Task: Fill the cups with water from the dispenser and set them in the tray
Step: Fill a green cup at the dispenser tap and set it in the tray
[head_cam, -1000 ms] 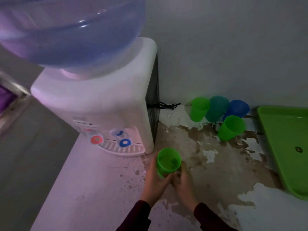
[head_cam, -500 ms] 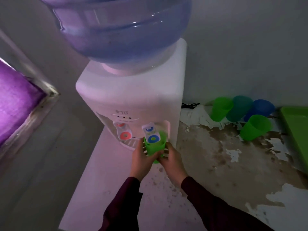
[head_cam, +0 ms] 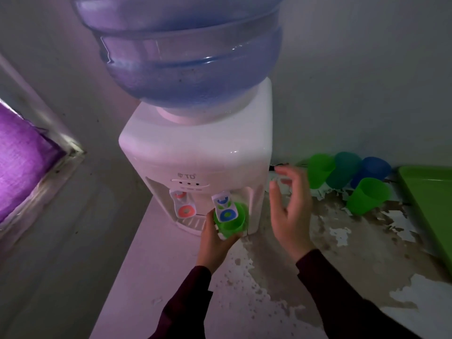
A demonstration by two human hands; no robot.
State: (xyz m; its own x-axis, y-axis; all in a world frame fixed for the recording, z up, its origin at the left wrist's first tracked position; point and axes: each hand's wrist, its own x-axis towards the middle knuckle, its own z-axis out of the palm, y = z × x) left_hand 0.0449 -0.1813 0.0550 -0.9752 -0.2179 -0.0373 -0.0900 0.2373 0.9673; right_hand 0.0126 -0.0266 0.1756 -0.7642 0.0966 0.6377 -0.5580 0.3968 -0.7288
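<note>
A white water dispenser (head_cam: 195,152) with a big blue bottle (head_cam: 186,50) stands on the counter. My left hand (head_cam: 215,241) is shut on a green cup (head_cam: 231,225), held under the blue tap (head_cam: 225,209) on the dispenser's right side. A red tap (head_cam: 182,204) is to its left. My right hand (head_cam: 291,211) hovers open to the right of the dispenser, holding nothing. Several cups lie by the wall: a green cup (head_cam: 319,171), a teal cup (head_cam: 343,168), a blue cup (head_cam: 373,168) and another green cup (head_cam: 367,195). The green tray (head_cam: 430,199) is at the right edge.
The counter (head_cam: 281,277) has worn, peeling paint. A black cord (head_cam: 278,165) runs behind the dispenser along the wall. A purple surface (head_cam: 22,162) lies at the left, below the counter's edge.
The cup went from the counter up under the blue tap. My right hand has let go of the cup and moved right, fingers spread; my left hand alone holds it.
</note>
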